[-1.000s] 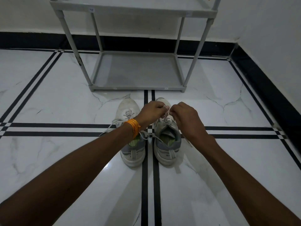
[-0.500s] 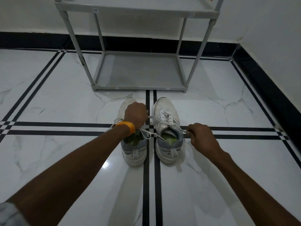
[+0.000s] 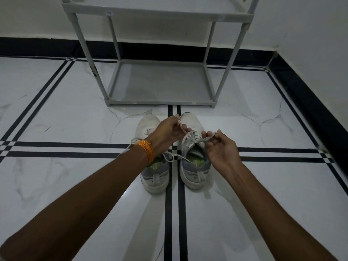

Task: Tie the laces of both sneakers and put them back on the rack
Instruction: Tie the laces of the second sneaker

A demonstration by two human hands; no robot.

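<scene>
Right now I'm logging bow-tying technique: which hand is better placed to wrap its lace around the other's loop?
Left hand: it pinches its lace above the right sneaker, over the crossing. Right hand holds its end out sideways.

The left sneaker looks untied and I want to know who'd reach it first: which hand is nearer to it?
Left. The left hand hovers over the left sneaker, overlapping its toe. The right hand is beyond the right sneaker, holding its lace.
</scene>
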